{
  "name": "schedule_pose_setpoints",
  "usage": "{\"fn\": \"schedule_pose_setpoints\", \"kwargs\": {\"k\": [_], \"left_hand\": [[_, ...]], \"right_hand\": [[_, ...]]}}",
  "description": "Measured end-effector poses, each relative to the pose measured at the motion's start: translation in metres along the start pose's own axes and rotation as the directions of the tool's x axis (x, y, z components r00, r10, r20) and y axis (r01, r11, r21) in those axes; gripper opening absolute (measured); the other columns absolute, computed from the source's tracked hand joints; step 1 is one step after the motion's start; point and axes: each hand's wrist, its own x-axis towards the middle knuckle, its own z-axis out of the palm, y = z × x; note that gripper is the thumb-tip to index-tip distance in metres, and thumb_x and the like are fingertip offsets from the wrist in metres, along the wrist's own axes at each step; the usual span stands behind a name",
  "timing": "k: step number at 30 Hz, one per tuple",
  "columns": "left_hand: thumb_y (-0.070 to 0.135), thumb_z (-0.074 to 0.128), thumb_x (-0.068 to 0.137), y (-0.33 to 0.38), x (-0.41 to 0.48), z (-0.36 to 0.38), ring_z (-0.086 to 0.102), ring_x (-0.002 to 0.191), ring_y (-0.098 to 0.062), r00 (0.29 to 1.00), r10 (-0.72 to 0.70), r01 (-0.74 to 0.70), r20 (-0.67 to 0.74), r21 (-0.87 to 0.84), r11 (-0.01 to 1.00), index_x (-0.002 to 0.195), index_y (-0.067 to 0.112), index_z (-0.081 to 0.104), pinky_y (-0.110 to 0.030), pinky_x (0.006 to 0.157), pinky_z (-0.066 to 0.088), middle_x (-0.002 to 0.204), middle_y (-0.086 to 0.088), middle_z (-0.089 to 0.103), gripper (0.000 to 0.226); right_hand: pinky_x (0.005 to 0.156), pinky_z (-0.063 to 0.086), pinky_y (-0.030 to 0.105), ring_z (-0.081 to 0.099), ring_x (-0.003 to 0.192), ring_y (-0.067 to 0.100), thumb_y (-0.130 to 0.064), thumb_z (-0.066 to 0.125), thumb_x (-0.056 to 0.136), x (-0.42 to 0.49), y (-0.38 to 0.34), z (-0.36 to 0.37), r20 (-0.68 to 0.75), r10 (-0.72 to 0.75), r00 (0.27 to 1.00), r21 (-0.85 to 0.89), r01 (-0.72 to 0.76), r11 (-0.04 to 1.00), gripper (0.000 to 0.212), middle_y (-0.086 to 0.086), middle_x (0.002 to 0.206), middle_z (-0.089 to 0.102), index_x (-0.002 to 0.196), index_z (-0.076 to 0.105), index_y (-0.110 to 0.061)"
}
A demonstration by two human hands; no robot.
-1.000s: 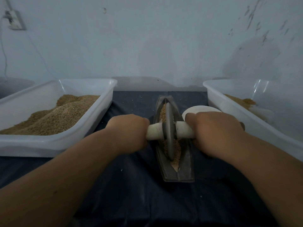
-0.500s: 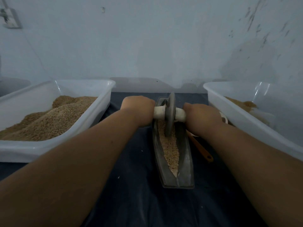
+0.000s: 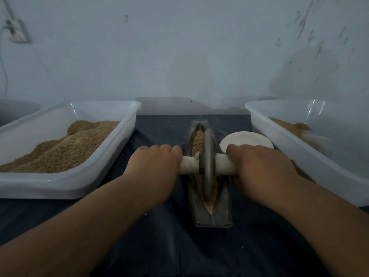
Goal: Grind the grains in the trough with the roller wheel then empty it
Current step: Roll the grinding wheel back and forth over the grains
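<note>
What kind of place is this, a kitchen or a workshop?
Probably a plain workroom for grinding grain by hand, not a fitted kitchen. A trough with a roller wheel sits on a dark cloth, plastic tubs of grain stand at each side, and the bare wall is scuffed.

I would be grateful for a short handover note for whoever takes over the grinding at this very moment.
Left hand: closed on the left handle of the roller wheel.
Right hand: closed on the right handle.
The wheel stands upright in the trough, about midway along it, on the dark cloth.
Grains in the trough look mostly whole; grinding is under way, not finished.
Left to do: keep rolling, then empty the trough.
White tubs sit on either side: left tub, right tub.
</note>
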Motion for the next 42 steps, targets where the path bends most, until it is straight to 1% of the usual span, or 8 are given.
{"fn": "schedule_pose_setpoints", "kwargs": {"k": [5, 9, 15, 24, 29, 34, 38, 42], "left_hand": [[0.033, 0.067, 0.08, -0.001, 0.018, -0.001, 0.039, 0.067, -0.014, 0.999, -0.015, 0.016, 0.05, -0.006, 1.0, 0.086, 0.028, 0.026, -0.033, 0.063, 0.033, 0.078, 0.009, 0.035, 0.041], [0.032, 0.064, 0.082, -0.01, 0.059, 0.011, 0.047, 0.072, -0.017, 0.983, -0.042, 0.056, 0.176, -0.072, 0.996, 0.086, 0.029, 0.037, -0.035, 0.062, 0.04, 0.073, 0.01, 0.039, 0.027], [0.037, 0.068, 0.072, -0.024, 0.112, 0.019, 0.055, 0.075, -0.017, 0.955, -0.045, 0.071, 0.294, -0.078, 0.994, 0.091, 0.027, 0.053, -0.035, 0.062, 0.044, 0.078, 0.008, 0.051, 0.026], [0.036, 0.065, 0.081, -0.02, 0.075, 0.027, 0.054, 0.077, -0.018, 0.974, -0.068, 0.102, 0.215, -0.149, 0.984, 0.096, 0.03, 0.048, -0.036, 0.062, 0.044, 0.088, 0.008, 0.056, 0.022], [0.036, 0.066, 0.082, -0.01, 0.03, 0.012, 0.05, 0.072, -0.016, 0.989, -0.051, 0.069, 0.136, -0.131, 0.989, 0.09, 0.031, 0.04, -0.034, 0.063, 0.041, 0.083, 0.01, 0.05, 0.027], [0.037, 0.064, 0.082, -0.001, 0.01, 0.004, 0.039, 0.063, -0.014, 0.999, -0.036, 0.037, 0.018, -0.025, 0.999, 0.084, 0.03, 0.03, -0.034, 0.059, 0.031, 0.074, 0.01, 0.036, 0.035], [0.038, 0.062, 0.083, -0.004, 0.026, 0.008, 0.034, 0.055, -0.009, 0.996, -0.058, 0.061, 0.065, -0.04, 0.997, 0.081, 0.031, 0.032, -0.029, 0.049, 0.025, 0.067, 0.01, 0.036, 0.032], [0.04, 0.06, 0.083, -0.014, 0.06, 0.019, 0.047, 0.072, -0.015, 0.983, -0.05, 0.07, 0.179, -0.105, 0.992, 0.086, 0.032, 0.041, -0.034, 0.06, 0.038, 0.071, 0.012, 0.04, 0.021]], "right_hand": [[0.055, 0.038, 0.025, 0.047, 0.069, 0.014, -0.029, 0.06, 0.084, 0.013, 0.006, 0.005, 0.06, 0.064, 0.996, -0.015, -0.063, 0.998, 0.025, -0.008, 0.081, 0.048, 0.092, 0.036, -0.03], [0.068, 0.053, 0.037, 0.053, 0.069, 0.015, -0.029, 0.065, 0.079, 0.05, 0.017, 0.021, 0.127, 0.096, 0.987, 0.035, -0.102, 0.994, 0.023, -0.006, 0.078, 0.053, 0.093, 0.047, -0.032], [0.058, 0.041, 0.029, 0.044, 0.063, 0.009, -0.031, 0.065, 0.075, 0.102, 0.032, 0.028, 0.178, 0.087, 0.98, 0.037, -0.095, 0.995, 0.021, -0.009, 0.075, 0.049, 0.084, 0.046, -0.03], [0.053, 0.034, 0.031, 0.041, 0.062, 0.014, -0.024, 0.065, 0.081, 0.067, 0.012, 0.02, 0.039, 0.07, 0.997, -0.042, -0.068, 0.997, 0.027, -0.008, 0.069, 0.036, 0.094, 0.041, -0.026], [0.065, 0.051, 0.037, 0.051, 0.066, 0.018, -0.022, 0.066, 0.077, 0.03, 0.001, 0.006, 0.037, 0.058, 0.998, -0.046, -0.056, 0.997, 0.032, -0.004, 0.074, 0.046, 0.094, 0.04, -0.029], [0.052, 0.034, 0.025, 0.048, 0.062, 0.015, -0.027, 0.057, 0.082, 0.009, 0.001, 0.005, 0.005, 0.118, 0.993, -0.025, -0.118, 0.993, 0.014, -0.006, 0.073, 0.05, 0.094, 0.05, -0.029], [0.055, 0.04, 0.027, 0.054, 0.069, 0.016, -0.026, 0.064, 0.075, 0.026, 0.008, 0.009, 0.077, 0.069, 0.995, -0.041, -0.066, 0.997, 0.021, -0.006, 0.076, 0.054, 0.085, 0.046, -0.029], [0.061, 0.05, 0.033, 0.052, 0.064, 0.013, -0.027, 0.066, 0.077, 0.056, 0.014, 0.017, 0.119, 0.072, 0.99, -0.001, -0.072, 0.997, 0.022, -0.007, 0.072, 0.051, 0.085, 0.046, -0.031]]}}
